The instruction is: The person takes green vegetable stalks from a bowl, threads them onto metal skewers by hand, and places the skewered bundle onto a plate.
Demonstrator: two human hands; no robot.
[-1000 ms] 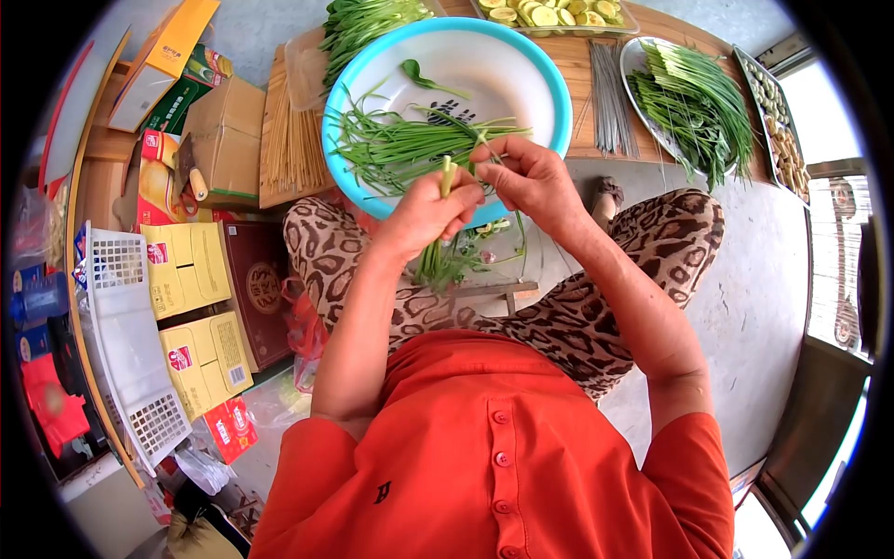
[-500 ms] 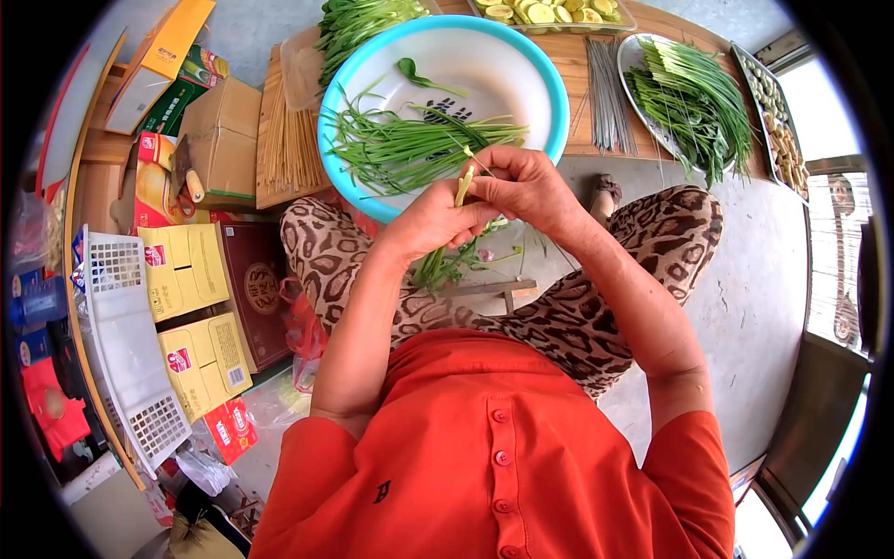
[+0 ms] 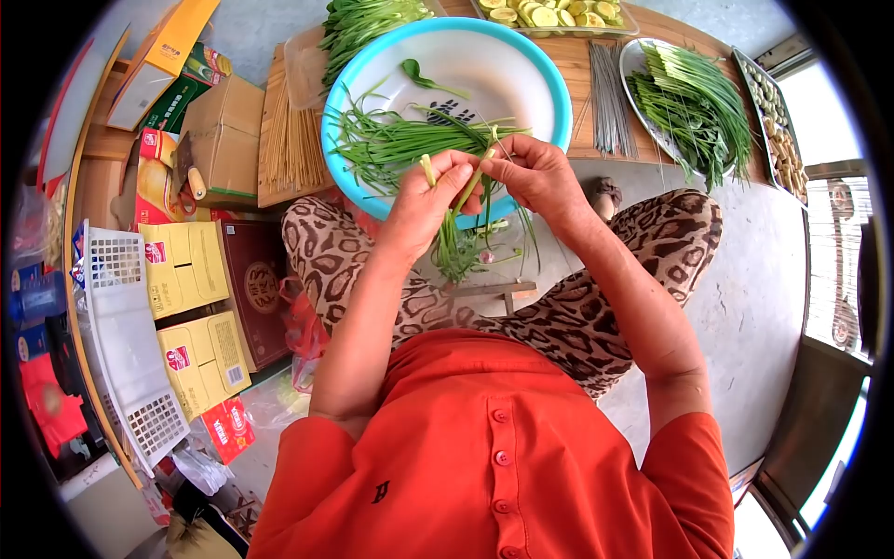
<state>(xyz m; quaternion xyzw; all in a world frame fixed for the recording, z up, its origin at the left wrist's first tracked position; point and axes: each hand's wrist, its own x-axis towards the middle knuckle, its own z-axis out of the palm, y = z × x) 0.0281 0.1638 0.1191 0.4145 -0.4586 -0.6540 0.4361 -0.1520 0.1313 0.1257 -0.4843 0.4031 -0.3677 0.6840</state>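
Note:
Close over the near rim of a blue-edged white basin [image 3: 562,98], my two hands meet. My left hand [image 3: 424,207] is closed round a few pale green vegetable stalks [image 3: 460,200], whose leafy ends [image 3: 456,253] hang below it. The fingertips of my right hand [image 3: 538,179] pinch the top of a stalk beside my left thumb, with long thin green leaves trailing beneath. Whether a thin skewer is also in those fingers, I cannot tell. Inside the basin lies a bunch of chives [image 3: 396,140], with one broad leaf [image 3: 414,73] behind it.
Beyond the basin, the wooden table [image 3: 579,93] carries metal skewers [image 3: 612,98], bamboo skewers [image 3: 291,140], a platter of greens [image 3: 694,102], a tray of sliced vegetables [image 3: 549,14] and a tray of skewered food [image 3: 780,130]. Cartons [image 3: 191,275] and a white plastic basket [image 3: 130,335] stand at left.
My hands have moved slightly apart; the right has shifted a little to the right. The stalk between them now stands longer and tilted, and leaves hang from the right fingers.

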